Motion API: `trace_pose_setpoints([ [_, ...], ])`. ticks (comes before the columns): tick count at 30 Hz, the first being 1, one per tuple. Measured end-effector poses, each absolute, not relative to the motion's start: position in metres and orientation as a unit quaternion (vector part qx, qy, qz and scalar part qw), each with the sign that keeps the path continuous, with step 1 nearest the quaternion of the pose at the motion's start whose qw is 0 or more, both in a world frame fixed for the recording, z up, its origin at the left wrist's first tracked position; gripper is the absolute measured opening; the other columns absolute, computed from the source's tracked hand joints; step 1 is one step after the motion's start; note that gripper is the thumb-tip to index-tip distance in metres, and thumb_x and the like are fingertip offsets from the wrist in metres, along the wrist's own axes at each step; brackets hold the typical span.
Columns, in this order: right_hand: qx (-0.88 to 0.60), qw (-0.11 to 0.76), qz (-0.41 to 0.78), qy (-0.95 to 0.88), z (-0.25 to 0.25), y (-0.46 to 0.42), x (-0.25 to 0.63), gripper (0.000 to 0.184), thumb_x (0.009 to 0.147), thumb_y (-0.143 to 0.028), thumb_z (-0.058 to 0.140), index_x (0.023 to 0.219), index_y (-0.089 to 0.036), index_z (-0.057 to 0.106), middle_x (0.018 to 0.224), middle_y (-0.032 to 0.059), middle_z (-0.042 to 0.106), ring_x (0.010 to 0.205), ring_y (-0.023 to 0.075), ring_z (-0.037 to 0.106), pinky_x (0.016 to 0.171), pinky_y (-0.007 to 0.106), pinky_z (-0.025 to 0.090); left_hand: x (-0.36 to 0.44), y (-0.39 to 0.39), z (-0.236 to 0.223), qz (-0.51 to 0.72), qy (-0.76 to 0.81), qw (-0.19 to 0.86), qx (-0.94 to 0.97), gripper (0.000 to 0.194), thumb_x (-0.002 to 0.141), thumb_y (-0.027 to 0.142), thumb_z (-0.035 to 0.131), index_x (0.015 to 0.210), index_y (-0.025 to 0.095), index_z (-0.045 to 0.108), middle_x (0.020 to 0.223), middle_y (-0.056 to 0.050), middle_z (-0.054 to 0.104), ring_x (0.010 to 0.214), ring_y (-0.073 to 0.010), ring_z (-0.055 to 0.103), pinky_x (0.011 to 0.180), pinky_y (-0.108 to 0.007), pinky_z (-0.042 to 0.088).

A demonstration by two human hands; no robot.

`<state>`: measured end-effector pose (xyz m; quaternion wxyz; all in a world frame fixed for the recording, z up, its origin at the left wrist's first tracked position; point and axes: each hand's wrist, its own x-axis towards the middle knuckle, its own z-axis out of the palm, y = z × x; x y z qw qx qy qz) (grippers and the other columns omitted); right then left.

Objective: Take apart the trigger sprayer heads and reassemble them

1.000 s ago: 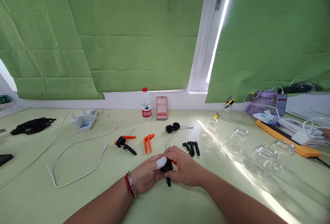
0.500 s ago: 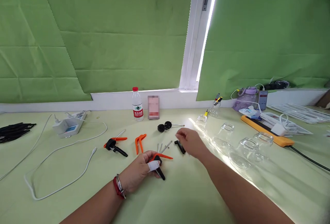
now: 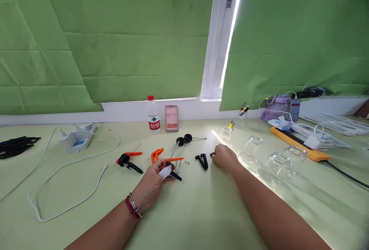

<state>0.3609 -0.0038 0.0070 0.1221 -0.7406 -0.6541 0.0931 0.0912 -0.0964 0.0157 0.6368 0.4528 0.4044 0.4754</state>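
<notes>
My left hand point(image 3: 154, 179), with white tape on its thumb, grips an orange-and-black assembly point(image 3: 170, 167) with a black handle pointing down and right. A metal rod point(image 3: 174, 151) stands out above it, near a round black knob point(image 3: 180, 141). My right hand point(image 3: 225, 156) is closed low over the table, with a small black piece point(image 3: 212, 154) at its fingertips, mostly hidden. Left of it lie two black handle parts point(image 3: 201, 162). Loose metal pins point(image 3: 178, 166) and tiny hardware point(image 3: 187, 162) lie beside my left hand.
A similar orange-and-black assembly point(image 3: 129, 161) and orange parts point(image 3: 157, 154) lie left. A water bottle point(image 3: 153, 117) stands at the back. Clear glass jars point(image 3: 253, 146) and an orange power strip point(image 3: 300, 144) are right. A white cable point(image 3: 95, 188) loops across the left.
My right hand has moved right, away from the black handle parts, two of which now show fully. My left hand has risen slightly and moved left with the assembly.
</notes>
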Motion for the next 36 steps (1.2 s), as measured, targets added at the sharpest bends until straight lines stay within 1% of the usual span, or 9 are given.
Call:
trace_pose_setpoints([
  [3, -0.711, 0.15, 0.092, -0.681, 0.02, -0.011, 0.355, 0.012, 0.073, -0.015, 0.052, 0.078, -0.013, 0.062, 0.081, 0.0133, 0.063, 0.073, 0.0232, 0.058, 0.056, 0.029, 0.035, 0.09, -0.096, 0.016, 0.489, 0.401, 0.63, 0.45, 0.022, 0.077, 0.033, 0.065, 0.093, 0.017, 0.06, 0.1, -0.007, 0.058, 0.09, -0.0193, 0.057, 0.086, -0.039, 0.046],
  [7, -0.609, 0.191, 0.125, -0.76, 0.035, -0.035, 0.329, 0.013, 0.076, -0.019, 0.051, 0.083, -0.018, 0.063, 0.084, 0.0048, 0.064, 0.076, 0.0159, 0.056, 0.063, 0.024, 0.038, 0.091, -0.095, 0.019, 0.522, 0.4, 0.626, 0.419, 0.027, 0.075, 0.033, 0.067, 0.095, 0.016, 0.06, 0.099, -0.007, 0.058, 0.089, -0.0183, 0.057, 0.082, -0.036, 0.048],
  [9, -0.551, 0.199, 0.16, -0.794, 0.036, -0.051, 0.312, 0.011, 0.075, -0.02, 0.054, 0.082, -0.02, 0.062, 0.08, 0.0006, 0.064, 0.069, 0.0125, 0.055, 0.06, 0.021, 0.037, 0.091, -0.095, 0.02, 0.54, 0.403, 0.62, 0.401, 0.029, 0.074, 0.034, 0.068, 0.095, 0.016, 0.06, 0.098, -0.007, 0.059, 0.088, -0.0175, 0.057, 0.08, -0.034, 0.049],
  [11, -0.469, 0.208, 0.229, -0.827, 0.033, -0.066, 0.296, 0.009, 0.075, -0.018, 0.052, 0.079, -0.019, 0.06, 0.073, 0.0001, 0.062, 0.062, 0.0117, 0.052, 0.054, 0.021, 0.035, 0.092, -0.095, 0.02, 0.552, 0.398, 0.618, 0.395, 0.027, 0.074, 0.033, 0.068, 0.094, 0.016, 0.06, 0.098, -0.007, 0.059, 0.087, -0.0166, 0.057, 0.079, -0.032, 0.049],
  [14, -0.436, 0.213, 0.262, -0.834, 0.026, -0.081, 0.28, 0.011, 0.075, -0.014, 0.049, 0.079, -0.019, 0.058, 0.064, -0.0017, 0.058, 0.055, 0.0106, 0.046, 0.049, 0.021, 0.03, 0.091, -0.095, 0.02, 0.55, 0.383, 0.625, 0.399, 0.024, 0.075, 0.032, 0.067, 0.091, 0.016, 0.061, 0.098, -0.006, 0.059, 0.086, -0.0157, 0.057, 0.079, -0.031, 0.05],
  [17, -0.431, 0.232, 0.238, -0.839, 0.023, -0.084, 0.276, 0.012, 0.075, -0.012, 0.048, 0.078, -0.018, 0.057, 0.067, -0.0013, 0.058, 0.058, 0.011, 0.047, 0.052, 0.021, 0.03, 0.091, -0.096, 0.022, 0.548, 0.384, 0.63, 0.393, 0.023, 0.074, 0.031, 0.068, 0.091, 0.016, 0.062, 0.098, -0.007, 0.058, 0.087, -0.016, 0.057, 0.079, -0.031, 0.05],
  [22, -0.44, 0.263, 0.223, -0.829, 0.024, -0.082, 0.278, 0.013, 0.08, -0.013, 0.047, 0.084, -0.019, 0.058, 0.077, 0.0015, 0.062, 0.071, 0.0146, 0.052, 0.062, 0.024, 0.035, 0.092, -0.097, 0.024, 0.548, 0.387, 0.636, 0.382, 0.023, 0.073, 0.03, 0.069, 0.09, 0.015, 0.063, 0.098, -0.007, 0.058, 0.085, -0.0153, 0.058, 0.079, -0.03, 0.05],
  [29, -0.417, 0.289, 0.275, -0.817, 0.021, -0.083, 0.277, 0.015, 0.083, -0.014, 0.045, 0.088, -0.02, 0.058, 0.074, -0.0008, 0.059, 0.065, 0.0135, 0.049, 0.057, 0.024, 0.037, 0.092, -0.098, 0.024, 0.543, 0.37, 0.641, 0.397, 0.022, 0.075, 0.028, 0.066, 0.092, 0.015, 0.061, 0.1, -0.008, 0.058, 0.089, -0.0166, 0.057, 0.083, -0.032, 0.048],
  [36, -0.385, 0.293, 0.236, -0.842, 0.022, -0.084, 0.277, 0.023, 0.084, -0.01, 0.044, 0.099, -0.02, 0.059, 0.09, 0.0041, 0.062, 0.083, 0.0175, 0.054, 0.073, 0.03, 0.042, 0.09, -0.097, 0.017, 0.516, 0.432, 0.582, 0.457, 0.035, 0.065, 0.018, 0.07, 0.097, 0.019, 0.056, 0.098, -0.004, 0.058, 0.085, -0.0163, 0.056, 0.08, -0.033, 0.045],
])
